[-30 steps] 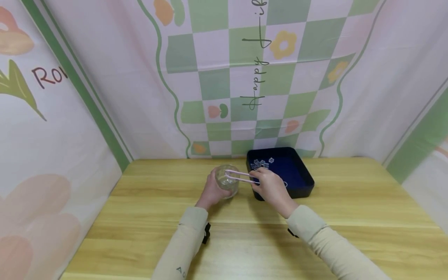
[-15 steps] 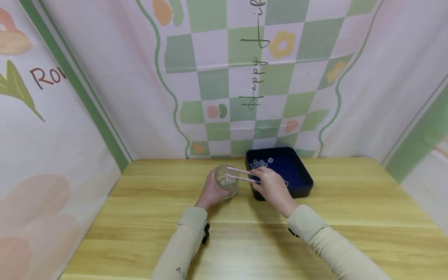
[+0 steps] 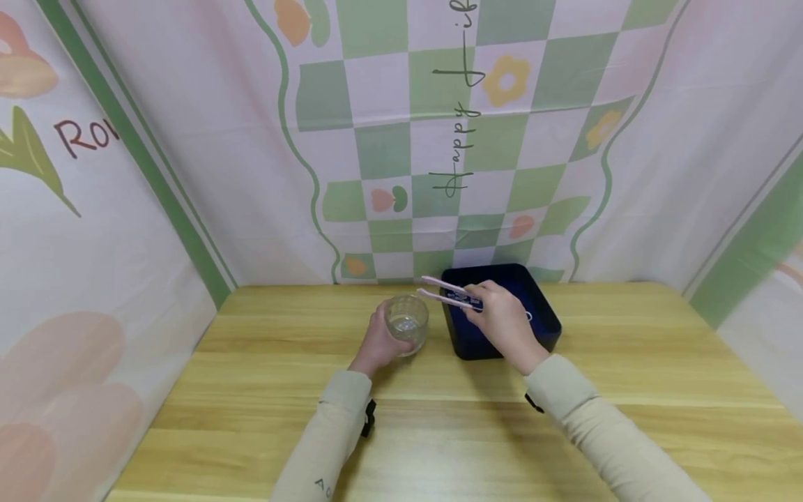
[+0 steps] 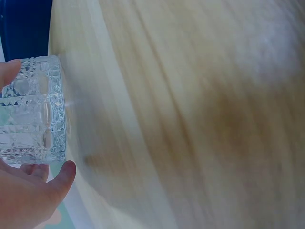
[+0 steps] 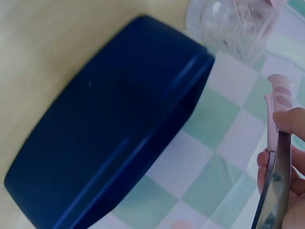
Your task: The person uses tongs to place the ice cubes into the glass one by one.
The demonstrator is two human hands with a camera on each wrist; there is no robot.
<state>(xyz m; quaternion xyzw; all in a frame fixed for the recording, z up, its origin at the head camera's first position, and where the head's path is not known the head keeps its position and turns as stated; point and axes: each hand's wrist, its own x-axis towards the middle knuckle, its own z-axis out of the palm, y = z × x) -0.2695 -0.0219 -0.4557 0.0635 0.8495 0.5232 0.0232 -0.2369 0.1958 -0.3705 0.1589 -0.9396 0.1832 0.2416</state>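
Observation:
My left hand (image 3: pixel 378 340) grips a clear drinking glass (image 3: pixel 408 322) with a cut pattern, tilted a little on the table; something small and clear lies at its bottom. In the left wrist view, thumb and fingers lie round the patterned glass (image 4: pixel 33 114). My right hand (image 3: pixel 505 326) pinches metal tongs with pink tips (image 3: pixel 441 298) over the left side of a dark blue tray (image 3: pixel 548 341). The tong tips stand apart with nothing seen between them. Small clear pieces in the tray are mostly hidden behind the tongs and hand. The right wrist view shows the tongs (image 5: pixel 282 162) close up.
The wooden table (image 3: pixel 263 418) carries the glass and, just right of it, the tray with its raised walls. A printed cloth (image 3: pixel 383 153) with green and white checks hangs behind the table's back edge.
The tong tips, close together over the glass a second ago, have spread apart. My right hand has since drawn them right and back, from the glass to above the tray. The left hand stays put.

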